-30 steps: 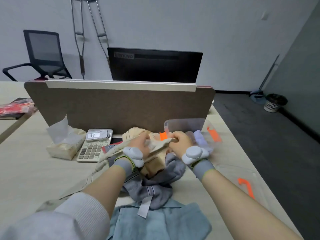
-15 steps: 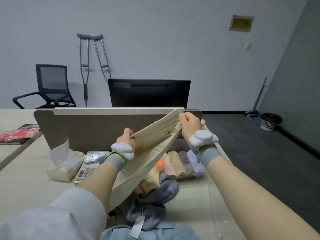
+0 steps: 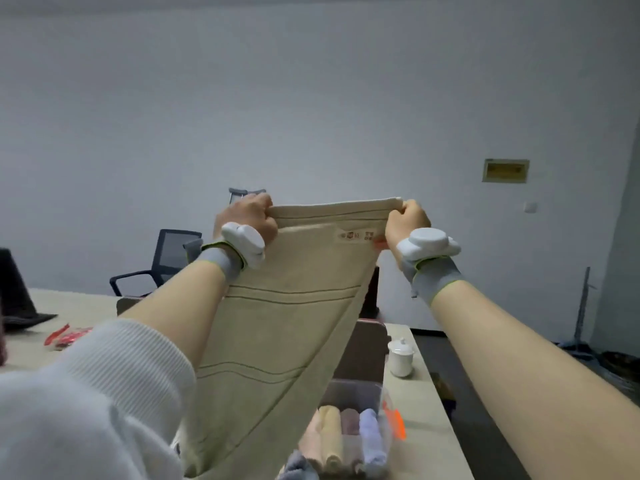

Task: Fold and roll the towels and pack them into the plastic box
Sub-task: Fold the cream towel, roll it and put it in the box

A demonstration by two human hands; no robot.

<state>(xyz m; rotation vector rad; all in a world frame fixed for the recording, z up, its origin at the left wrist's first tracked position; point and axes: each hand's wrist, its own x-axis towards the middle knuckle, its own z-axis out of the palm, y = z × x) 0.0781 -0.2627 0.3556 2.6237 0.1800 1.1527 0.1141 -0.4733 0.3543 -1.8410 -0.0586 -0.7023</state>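
Now lifted high and stretched flat: beige towel (image 3: 294, 306), raised from the heap on the table (image 3: 420, 441) a moment ago and pulled out to full width. Left hand (image 3: 247, 220) clenched on the top left corner, right hand (image 3: 407, 220) clenched on the top right corner, fingers (image 3: 398, 211) of both pinching the hem so the upper edge runs taut between them. Hanging well clear of the table at the top, lower end trailing down out of sight at the bottom edge. Below and to the right, plastic box (image 3: 356, 389) on the table, holding rolled towels (image 3: 346, 434) side by side in pink, beige, mauve and lilac, with some room apparently left. White lidded cup (image 3: 401, 356) just beyond the box. Likely meaning: shaken open and squared up, ready for folding lengthwise before rolling; not yet folded, not yet packed.
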